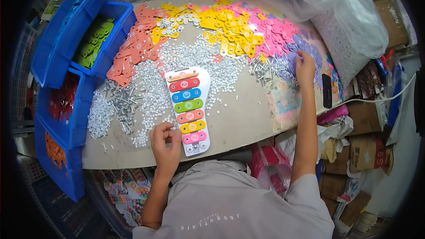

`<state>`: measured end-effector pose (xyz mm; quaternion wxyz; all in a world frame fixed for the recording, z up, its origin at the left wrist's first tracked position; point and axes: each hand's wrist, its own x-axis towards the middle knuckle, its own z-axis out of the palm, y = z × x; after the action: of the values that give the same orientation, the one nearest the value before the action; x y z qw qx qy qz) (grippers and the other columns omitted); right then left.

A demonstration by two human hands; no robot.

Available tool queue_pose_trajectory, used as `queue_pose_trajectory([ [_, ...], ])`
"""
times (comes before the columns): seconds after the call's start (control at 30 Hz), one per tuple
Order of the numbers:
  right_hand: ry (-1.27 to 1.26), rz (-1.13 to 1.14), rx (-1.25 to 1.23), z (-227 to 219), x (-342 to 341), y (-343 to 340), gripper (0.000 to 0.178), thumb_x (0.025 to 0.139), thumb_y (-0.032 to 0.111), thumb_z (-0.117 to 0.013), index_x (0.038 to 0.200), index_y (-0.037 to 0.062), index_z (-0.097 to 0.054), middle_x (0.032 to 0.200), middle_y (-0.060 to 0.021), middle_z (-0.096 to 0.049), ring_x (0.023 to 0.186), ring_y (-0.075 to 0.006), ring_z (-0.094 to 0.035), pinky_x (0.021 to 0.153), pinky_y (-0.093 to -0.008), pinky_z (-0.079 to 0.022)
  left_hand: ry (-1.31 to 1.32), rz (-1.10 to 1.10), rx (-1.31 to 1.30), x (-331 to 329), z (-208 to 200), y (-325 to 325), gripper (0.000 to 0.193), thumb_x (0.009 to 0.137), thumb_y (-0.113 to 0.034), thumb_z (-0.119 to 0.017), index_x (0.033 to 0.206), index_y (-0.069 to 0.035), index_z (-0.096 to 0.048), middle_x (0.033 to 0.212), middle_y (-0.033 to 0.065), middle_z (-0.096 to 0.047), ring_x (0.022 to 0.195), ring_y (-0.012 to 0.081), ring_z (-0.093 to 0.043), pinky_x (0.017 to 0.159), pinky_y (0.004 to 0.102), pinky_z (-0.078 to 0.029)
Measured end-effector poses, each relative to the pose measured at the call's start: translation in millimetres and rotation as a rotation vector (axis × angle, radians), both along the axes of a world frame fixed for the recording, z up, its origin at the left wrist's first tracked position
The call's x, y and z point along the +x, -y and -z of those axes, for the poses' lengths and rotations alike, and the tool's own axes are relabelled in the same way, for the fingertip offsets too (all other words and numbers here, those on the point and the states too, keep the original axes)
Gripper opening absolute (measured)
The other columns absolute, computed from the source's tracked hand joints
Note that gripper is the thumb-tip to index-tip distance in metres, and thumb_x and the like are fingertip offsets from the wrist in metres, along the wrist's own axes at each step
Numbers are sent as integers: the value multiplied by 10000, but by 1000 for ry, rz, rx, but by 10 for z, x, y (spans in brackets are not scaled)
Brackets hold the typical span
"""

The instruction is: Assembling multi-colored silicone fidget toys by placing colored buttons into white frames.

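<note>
A toy xylophone [190, 110] lies on the table in front of me, its white base carrying a row of coloured bars. Light orange is at its far end and pink at its near end; below the pink bar, bare base shows with pale round fittings. Just left of its near end, my left hand [166, 146] rests with loosely curled fingers, thumb apart, nothing visible between them. Out to the right, my right hand [305, 68] reaches into a heap of purple bars [290, 55]. Its fingertips are drawn together there; whether they hold a bar is hidden.
Loose white washers [150, 88] spread around the xylophone. Heaps of coral [133, 48], yellow [230, 26] and pink bars [276, 33] line the far side. Screws [270, 70] lie near the purple heap. Blue bins [62, 115] stand left, a phone [327, 90] right.
</note>
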<state>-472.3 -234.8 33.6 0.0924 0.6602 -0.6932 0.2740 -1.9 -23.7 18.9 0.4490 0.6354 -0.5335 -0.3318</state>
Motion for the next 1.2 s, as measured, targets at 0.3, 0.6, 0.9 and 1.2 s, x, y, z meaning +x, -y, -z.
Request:
queue_pose_trajectory([
  [0.3, -199, 229, 246, -43, 32, 283, 243, 875, 151, -699, 1071, 9, -687, 1045, -227, -697, 972, -420, -656, 867, -490, -517, -3, -94, -19, 70, 167, -158, 129, 978, -45, -616, 1093, 9, -598, 979, 21, -573, 848, 72, -569, 782, 234, -466],
  [0.6, -163, 33, 35, -40, -14, 42, 111, 869, 66, -658, 960, 6, -640, 935, -193, -659, 857, -401, -626, 753, -471, -501, 119, -12, -99, 68, 77, -97, 70, 965, -34, -626, 1018, 9, -643, 933, 49, -576, 836, 117, -561, 770, 252, -465],
  [0.9, 1639, -227, 155, -689, 1065, -563, 16, 994, 78, -590, 999, 62, -588, 874, -17, -634, 776, -112, -620, 663, -229, -489, -47, -130, -28, 98, 81, -221, 75, 961, -27, -631, 1025, 12, -642, 953, 47, -587, 870, 119, -580, 788, 254, -470],
  [1.2, 1215, -464, 753, -792, 2565, -1671, 148, 941, -6, -601, 1081, -41, -633, 886, -67, -666, 784, -124, -633, 709, -268, -520, 43, 76, -218, -22, -292, -132, 143, 920, -19, -669, 1063, 0, -666, 930, 94, -630, 824, 195, -582, 781, 311, -473],
])
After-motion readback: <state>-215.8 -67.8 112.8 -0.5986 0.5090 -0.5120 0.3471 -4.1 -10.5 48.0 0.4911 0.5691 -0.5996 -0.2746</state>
